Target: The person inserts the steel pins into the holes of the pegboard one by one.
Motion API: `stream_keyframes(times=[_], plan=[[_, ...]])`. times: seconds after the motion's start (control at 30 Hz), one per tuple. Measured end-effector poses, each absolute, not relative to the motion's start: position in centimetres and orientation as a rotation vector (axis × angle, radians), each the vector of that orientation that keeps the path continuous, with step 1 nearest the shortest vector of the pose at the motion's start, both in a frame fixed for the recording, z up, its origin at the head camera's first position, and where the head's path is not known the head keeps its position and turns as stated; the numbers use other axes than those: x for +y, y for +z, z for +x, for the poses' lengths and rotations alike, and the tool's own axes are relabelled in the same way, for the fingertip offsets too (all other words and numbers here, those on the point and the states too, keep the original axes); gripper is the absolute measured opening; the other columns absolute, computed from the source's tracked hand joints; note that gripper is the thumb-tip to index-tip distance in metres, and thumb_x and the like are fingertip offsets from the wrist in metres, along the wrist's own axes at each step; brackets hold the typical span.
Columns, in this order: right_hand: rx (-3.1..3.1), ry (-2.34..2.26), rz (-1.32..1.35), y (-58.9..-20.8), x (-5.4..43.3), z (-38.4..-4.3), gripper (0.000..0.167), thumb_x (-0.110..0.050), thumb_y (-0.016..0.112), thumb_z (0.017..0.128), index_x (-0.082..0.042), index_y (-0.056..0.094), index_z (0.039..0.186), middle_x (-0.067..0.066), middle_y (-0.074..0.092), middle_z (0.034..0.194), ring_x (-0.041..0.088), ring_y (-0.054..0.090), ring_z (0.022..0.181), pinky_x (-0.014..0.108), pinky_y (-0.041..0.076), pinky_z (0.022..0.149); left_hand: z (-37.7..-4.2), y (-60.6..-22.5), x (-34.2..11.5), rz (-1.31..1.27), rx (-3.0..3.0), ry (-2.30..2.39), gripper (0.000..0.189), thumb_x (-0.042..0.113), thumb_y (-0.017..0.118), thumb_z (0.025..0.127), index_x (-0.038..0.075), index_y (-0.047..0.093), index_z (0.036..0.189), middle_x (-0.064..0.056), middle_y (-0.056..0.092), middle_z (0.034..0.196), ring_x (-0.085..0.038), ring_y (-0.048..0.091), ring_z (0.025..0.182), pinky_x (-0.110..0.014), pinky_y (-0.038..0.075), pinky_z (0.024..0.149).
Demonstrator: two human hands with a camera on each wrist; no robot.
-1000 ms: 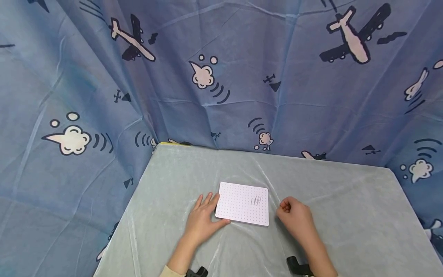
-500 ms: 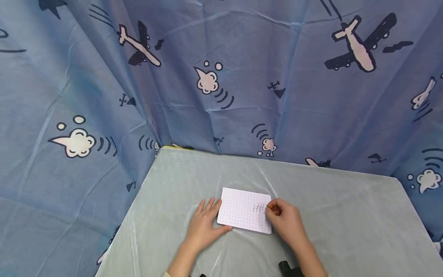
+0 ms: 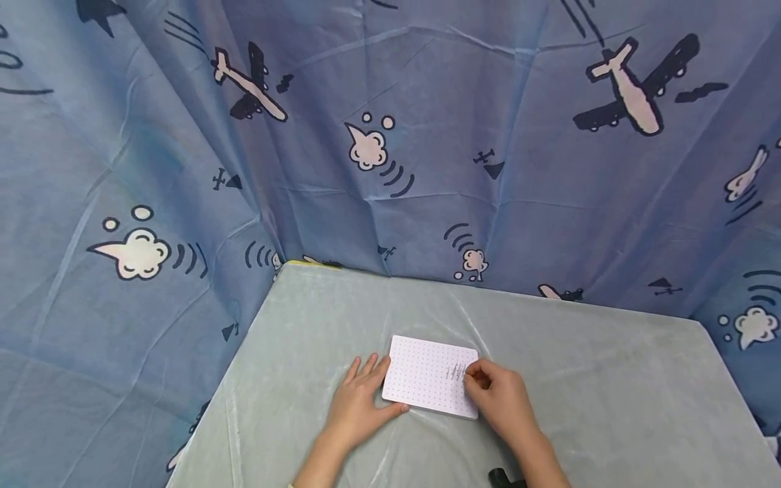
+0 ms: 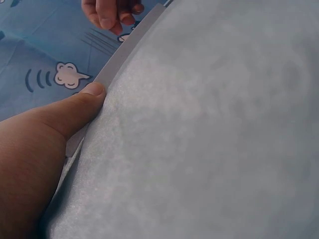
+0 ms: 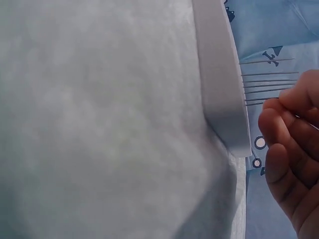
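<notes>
Right hand [image 3: 502, 398] pinches a pin [image 5: 255, 99] (long axis upright) on the white board [image 3: 421, 379]; left hand [image 3: 356, 405], spread, touches its edge.

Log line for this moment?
left hand: touching board | right hand: pinching pin | pins: several standing in board

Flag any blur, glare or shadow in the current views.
Head: evenly lit, no strong glare, dots on the white board readable; left wrist: grey cloth soft, texture smeared; right wrist: cloth likewise soft, dark shadow below the board, thin pins fairly distinct.
</notes>
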State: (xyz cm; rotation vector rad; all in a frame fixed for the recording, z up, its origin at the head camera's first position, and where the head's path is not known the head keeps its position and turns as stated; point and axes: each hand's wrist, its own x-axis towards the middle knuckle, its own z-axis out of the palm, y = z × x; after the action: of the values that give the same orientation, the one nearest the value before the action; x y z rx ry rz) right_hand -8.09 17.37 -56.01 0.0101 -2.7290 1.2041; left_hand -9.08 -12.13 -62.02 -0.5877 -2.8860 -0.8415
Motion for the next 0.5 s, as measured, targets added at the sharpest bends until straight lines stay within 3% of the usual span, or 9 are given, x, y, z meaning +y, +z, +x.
stream_keyframes(times=[0.5], plan=[[-2.714, 1.131, 0.037, -56.80, 17.23, -8.09, 0.026, 0.004, 0.079, 0.081, -0.020, 0.069, 0.079, -0.015, 0.056, 0.064, 0.003, 0.052, 0.059, 0.021, 0.045, 0.053, -9.10, -62.13, -12.01, -0.586, -2.875, -0.832, 0.102, 0.076, 0.079, 0.084, 0.012, 0.057, 0.161, -0.005, 0.057, 0.161, -0.022, 0.048, 0.155, -0.046, 0.025, 0.136]])
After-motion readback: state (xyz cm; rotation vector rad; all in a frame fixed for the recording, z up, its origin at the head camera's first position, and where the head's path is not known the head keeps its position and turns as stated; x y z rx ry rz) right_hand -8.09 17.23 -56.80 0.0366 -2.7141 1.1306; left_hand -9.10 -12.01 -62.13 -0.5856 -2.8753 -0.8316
